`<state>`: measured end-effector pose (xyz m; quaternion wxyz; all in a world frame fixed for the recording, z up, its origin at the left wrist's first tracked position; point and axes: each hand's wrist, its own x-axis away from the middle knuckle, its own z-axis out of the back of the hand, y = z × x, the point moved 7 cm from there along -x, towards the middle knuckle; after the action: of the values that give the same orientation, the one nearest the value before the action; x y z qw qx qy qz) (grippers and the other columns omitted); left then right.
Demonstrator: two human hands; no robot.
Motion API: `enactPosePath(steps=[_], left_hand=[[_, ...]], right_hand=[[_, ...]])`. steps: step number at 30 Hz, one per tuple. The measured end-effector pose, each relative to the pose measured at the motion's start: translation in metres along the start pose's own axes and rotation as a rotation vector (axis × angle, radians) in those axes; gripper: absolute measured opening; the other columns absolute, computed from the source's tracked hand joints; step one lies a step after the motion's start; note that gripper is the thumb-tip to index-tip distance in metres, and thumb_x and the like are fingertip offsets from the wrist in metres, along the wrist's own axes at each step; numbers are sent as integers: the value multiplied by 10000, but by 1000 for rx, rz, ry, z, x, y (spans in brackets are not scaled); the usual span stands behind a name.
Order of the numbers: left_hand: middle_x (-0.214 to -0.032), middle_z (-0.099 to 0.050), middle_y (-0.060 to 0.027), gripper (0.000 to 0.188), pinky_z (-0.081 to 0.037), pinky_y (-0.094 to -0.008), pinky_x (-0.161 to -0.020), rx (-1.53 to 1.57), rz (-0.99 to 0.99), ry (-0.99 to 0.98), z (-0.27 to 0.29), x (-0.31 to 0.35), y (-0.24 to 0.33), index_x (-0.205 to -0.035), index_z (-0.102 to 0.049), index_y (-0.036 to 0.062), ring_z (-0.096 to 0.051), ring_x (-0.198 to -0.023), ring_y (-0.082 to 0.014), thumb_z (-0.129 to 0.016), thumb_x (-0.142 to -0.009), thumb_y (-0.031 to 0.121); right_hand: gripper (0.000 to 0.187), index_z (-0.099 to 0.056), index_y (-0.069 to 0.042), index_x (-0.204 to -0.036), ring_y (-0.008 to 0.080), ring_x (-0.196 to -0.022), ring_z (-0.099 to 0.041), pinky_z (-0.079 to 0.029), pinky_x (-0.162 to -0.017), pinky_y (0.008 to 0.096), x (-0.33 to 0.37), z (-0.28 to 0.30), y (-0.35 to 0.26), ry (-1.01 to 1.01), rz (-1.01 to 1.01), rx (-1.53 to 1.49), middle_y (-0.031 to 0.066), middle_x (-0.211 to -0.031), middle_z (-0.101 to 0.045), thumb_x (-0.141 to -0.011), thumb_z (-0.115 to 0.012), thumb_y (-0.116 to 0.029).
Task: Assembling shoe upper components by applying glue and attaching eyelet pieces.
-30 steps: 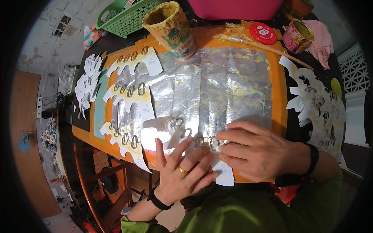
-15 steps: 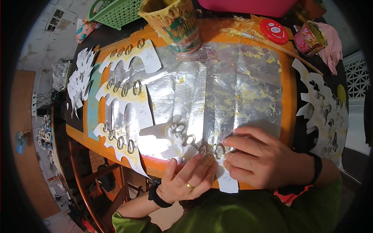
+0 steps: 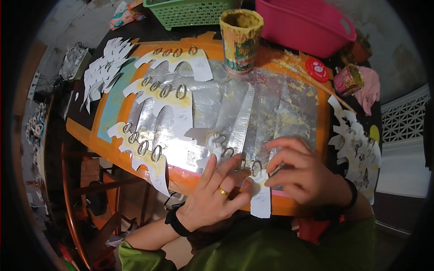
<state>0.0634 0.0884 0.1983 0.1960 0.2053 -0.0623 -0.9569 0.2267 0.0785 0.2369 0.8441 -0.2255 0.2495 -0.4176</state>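
Note:
A white cut-out strip, its tabs partly folded at metal oval rings, lies at the table's near edge. One upright oval ring stands between my hands. My left hand, wearing a gold ring, has its thumb and fingers closed at the strip's middle, partly hiding another oval ring. My right hand pinches the strip's right edge beside the upright ring, upper fingers raised and curved. To the left, flat white cut-outs with yellowish smears carry rows of oval rings.
A smeared paste cup stands at the back, near a green basket and a pink tub. A red lid and small tin sit back right. White cut-outs pile up left and right.
The view has shifted, so the table appears turned. My left hand's fingers have spread a little, with its thumb at the strip. My right hand's upper fingers have lifted away from the ring.

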Motion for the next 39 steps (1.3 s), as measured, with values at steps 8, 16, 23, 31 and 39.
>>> enactPosePath(steps=[8, 16, 23, 31, 39], left_hand=[[-1204, -560, -57, 437, -212, -714, -1145, -8, -54, 1, 5, 2, 0, -1124, -626, 163, -425, -1347, -358, -755, -765, 377], [-1260, -508, -96, 713, -244, -650, -1151, 140, 26, 131, 12, 6, 0, -1224, -661, 175, -430, -1276, -349, -717, -735, 690], [-1252, -525, -88, 637, -292, -573, -1145, 147, 20, 213, 17, 7, -2, -1198, -649, 111, -454, -1241, -324, -700, -806, 610], [-1369, -378, -127, 869, -395, -398, -1065, 1167, 627, 761, 24, 31, -40, -1430, -287, 54, -439, -1262, -252, -831, -752, 79], [-1046, -575, -56, 905, -501, -314, -880, 1746, 1022, 496, -21, 8, -5, -1565, -149, 130, -586, -961, -154, -717, -869, 19]], right_hand=[[276, -626, -54, -954, 322, -998, -520, -420, -902, 428, -7, 0, -1, 67, -208, 173, 103, -949, -560, -754, -793, -143], [309, -573, -82, -927, 304, -1000, -496, -383, -908, 419, -6, -10, -8, 129, -293, 232, 77, -961, -549, -761, -805, -200], [243, -577, -63, -903, 203, -865, -569, -482, -777, 348, -5, -15, -6, 181, -458, -63, 44, -878, -572, -784, -789, -72], [314, -550, -61, -975, 69, -866, -573, -487, -771, 243, -2, -3, 12, 426, -481, -651, 2, -891, -602, -805, -813, -43], [311, -550, -48, -992, 89, -838, -589, -500, -774, 266, 10, 3, 3, 542, -336, -661, 15, -895, -600, -801, -794, -25]])
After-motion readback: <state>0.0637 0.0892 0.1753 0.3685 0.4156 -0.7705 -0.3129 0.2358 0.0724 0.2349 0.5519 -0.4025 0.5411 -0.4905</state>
